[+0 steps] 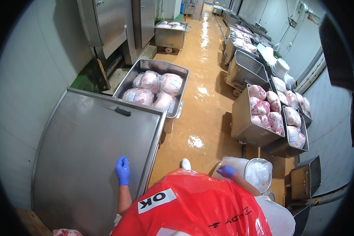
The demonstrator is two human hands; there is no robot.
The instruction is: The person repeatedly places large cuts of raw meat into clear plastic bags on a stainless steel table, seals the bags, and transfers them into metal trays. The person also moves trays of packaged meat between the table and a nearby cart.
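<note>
The left hand (122, 171), in a blue glove, hovers over the near right part of a broad, grey metal surface (90, 145) with a raised edge; its fingers point away from the body, loosely bent and released, with nothing seen in them. The right hand (226, 171), gloved in the same blue, is on the other side of the body, beside a round white bin (246, 174) with clear plastic film (259, 175) bunched inside; its palm is hidden, so whether it grasps anything cannot be told. A black-handled knife (122, 111) with a slim blade lies near the far edge of the surface, well apart from the left hand. Just beyond that edge stands a rectangular stainless-steel tub (172, 69) holding large, pale pink, plastic-wrapped meat pieces (150, 81). Across the wet, tan floor (192, 122), ahead and to the right, a deep steel bin (242, 122) is heaped with redder wrapped meat chunks (259, 107). A glossy red apron (212, 200) covers the body, and the tip of a white boot (186, 164) shows past its upper edge.
</note>
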